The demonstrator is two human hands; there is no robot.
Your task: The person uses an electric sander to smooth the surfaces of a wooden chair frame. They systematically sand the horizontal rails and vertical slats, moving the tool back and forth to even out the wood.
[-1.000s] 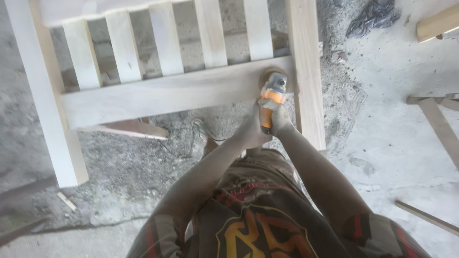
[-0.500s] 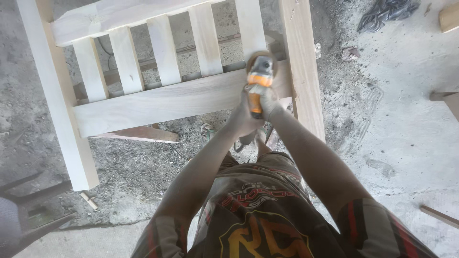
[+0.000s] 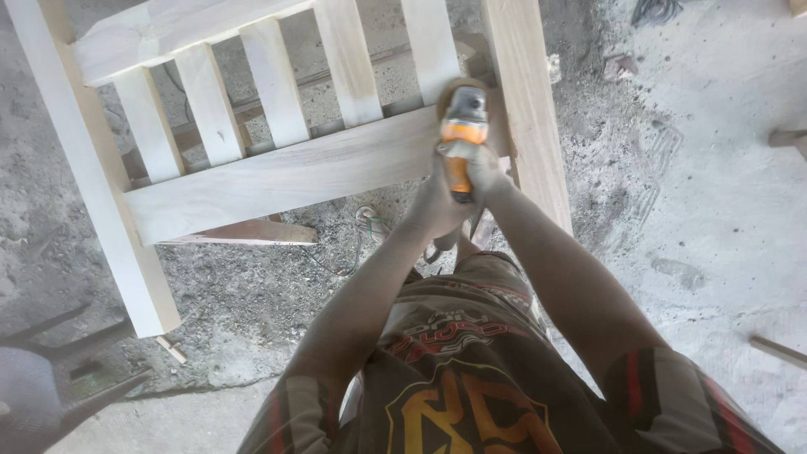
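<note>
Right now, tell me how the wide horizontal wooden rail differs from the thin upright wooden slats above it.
The wide horizontal wooden rail is one broad board lying crosswise; the thin upright wooden slats are several narrow pieces standing side by side with gaps. The orange and grey power sander, gripped by both hands, sits at the rail's right end. Both are pale, bare wood.

A pale, bare wooden frame (image 3: 277,172) of slats and rails, unvarnished and matt, its faces smooth and dusted. An angle grinder (image 3: 463,139) with an orange plastic body and a grey metal head with a dull sheen. The concrete floor (image 3: 714,193) is rough and gritty, powdered with sawdust. A soft cotton shirt (image 3: 471,395) with a matt print.
</note>
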